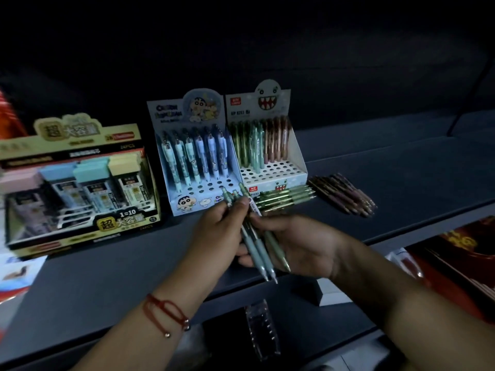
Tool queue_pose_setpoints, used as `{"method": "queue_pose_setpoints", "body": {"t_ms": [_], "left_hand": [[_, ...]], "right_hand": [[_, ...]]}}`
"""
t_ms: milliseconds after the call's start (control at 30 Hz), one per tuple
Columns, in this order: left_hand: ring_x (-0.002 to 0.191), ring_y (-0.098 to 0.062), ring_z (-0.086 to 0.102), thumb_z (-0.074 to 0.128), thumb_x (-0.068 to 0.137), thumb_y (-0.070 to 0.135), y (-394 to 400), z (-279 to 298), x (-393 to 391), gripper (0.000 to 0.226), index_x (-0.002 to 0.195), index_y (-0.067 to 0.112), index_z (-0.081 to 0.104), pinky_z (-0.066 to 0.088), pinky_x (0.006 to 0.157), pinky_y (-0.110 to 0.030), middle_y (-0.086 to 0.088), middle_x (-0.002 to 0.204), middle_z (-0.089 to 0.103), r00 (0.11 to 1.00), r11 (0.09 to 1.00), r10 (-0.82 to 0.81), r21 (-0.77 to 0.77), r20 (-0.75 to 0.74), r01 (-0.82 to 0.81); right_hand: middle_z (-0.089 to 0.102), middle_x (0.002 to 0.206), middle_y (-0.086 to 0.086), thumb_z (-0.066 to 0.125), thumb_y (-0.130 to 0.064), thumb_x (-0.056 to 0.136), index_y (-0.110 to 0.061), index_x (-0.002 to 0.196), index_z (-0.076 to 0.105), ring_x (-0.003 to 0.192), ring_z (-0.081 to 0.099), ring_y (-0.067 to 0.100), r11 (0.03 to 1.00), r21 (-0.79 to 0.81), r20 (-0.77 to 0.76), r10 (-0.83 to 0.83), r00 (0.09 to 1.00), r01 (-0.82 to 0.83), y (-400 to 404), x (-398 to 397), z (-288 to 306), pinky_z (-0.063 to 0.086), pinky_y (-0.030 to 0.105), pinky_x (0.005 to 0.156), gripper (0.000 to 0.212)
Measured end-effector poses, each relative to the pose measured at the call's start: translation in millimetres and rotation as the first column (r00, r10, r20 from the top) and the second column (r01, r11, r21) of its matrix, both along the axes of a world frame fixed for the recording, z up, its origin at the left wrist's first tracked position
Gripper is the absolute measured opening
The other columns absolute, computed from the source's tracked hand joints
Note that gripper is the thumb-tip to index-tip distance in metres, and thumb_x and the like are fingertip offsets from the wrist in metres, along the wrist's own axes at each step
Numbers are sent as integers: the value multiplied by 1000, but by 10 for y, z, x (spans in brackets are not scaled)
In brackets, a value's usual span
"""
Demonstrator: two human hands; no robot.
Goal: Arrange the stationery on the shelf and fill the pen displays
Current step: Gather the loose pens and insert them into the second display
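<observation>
Small bundle of green pens (258, 242) held between both hands just in front of the monster-face display (270, 145), above the shelf (401, 167). The left hand (219, 231) curls its fingers (241, 203) round the upper barrels near the clips; the right hand (300, 247) cradles the lower barrels from beneath, fingers pinching the bundle, tips pointing toward the person. The pens appear light, rigid and smooth, likely to slide against one another; a grip at mid-barrel seems safest, one pen at a time for the display's holes. More green pens (284, 198) and brown pens (345, 194) lie on the shelf right of the display.
</observation>
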State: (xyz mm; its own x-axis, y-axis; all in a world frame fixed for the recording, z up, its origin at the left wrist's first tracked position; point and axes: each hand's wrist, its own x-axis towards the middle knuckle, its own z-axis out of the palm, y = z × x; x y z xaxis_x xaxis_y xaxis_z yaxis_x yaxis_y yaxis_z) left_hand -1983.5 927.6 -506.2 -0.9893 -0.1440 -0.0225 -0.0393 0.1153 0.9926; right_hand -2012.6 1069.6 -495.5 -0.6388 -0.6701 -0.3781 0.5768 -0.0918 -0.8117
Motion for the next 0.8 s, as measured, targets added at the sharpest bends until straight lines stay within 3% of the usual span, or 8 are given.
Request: {"method": "queue_pose_setpoints", "body": {"t_ms": [100,167,267,333,433,600,700,800], "left_hand": [[68,-17,71,52,97,42,-30,15,-4,32,91,13,66,53,55,-26,-6,80,73,998,994,52,94,21,-54],[75,-16,70,52,98,42,-98,4,-44,32,88,16,68,50,65,-27,-3,81,73,992,992,126,32,-25,-125],[79,-15,71,47,101,38,-203,47,-82,31,96,14,66,52,76,-32,-3,81,74,987,986,149,85,-55,-144],[68,-18,71,45,101,38,-240,67,-64,32,101,12,63,58,72,-36,-6,73,68,990,986,129,113,-57,-122],[55,-15,62,44,100,42,-268,39,-43,36,101,10,61,57,60,-34,-2,64,53,983,988,149,59,-110,-143],[49,-10,48,46,99,42,-354,-43,-124,32,108,12,55,50,52,-39,2,63,45,988,985,110,-123,-111,-123],[52,-14,46,45,98,46,-393,-43,-134,27,94,20,51,52,59,-48,3,59,41,983,944,71,-305,-171,-121],[43,-7,40,40,98,48,-417,-37,-143,28,93,22,48,37,49,-38,5,54,41,961,878,44,-449,-273,-168]], "right_hand": [[71,107,15,54,-28,89,-4,109,67,103,68,26,998,11,-4,68,998,-68,9,-29,-25,51,39,100,34],[68,113,14,53,-26,88,-5,113,65,106,64,27,995,57,-12,86,996,-85,43,-60,-41,49,39,101,35],[71,107,7,52,-20,91,-10,122,62,84,69,15,988,151,-43,48,998,-41,130,-125,-28,59,24,73,34],[71,88,-1,49,-21,99,-15,124,63,60,57,5,964,259,-133,-21,991,55,181,-172,-19,42,14,48,29],[63,72,-3,49,-37,101,-14,118,66,52,41,5,928,309,-244,-136,960,210,227,-256,-42,26,15,42,33],[68,74,5,54,-20,100,-10,97,68,64,62,15,897,170,-322,-341,883,408,189,-326,-26,50,25,64,18],[71,85,14,61,-8,94,-9,85,63,77,68,24,850,35,-459,-453,764,525,134,-425,68,55,34,73,9],[63,74,1,70,-16,90,-15,72,61,72,58,15,771,27,-624,-484,614,636,66,-604,153,49,31,70,20]]}}
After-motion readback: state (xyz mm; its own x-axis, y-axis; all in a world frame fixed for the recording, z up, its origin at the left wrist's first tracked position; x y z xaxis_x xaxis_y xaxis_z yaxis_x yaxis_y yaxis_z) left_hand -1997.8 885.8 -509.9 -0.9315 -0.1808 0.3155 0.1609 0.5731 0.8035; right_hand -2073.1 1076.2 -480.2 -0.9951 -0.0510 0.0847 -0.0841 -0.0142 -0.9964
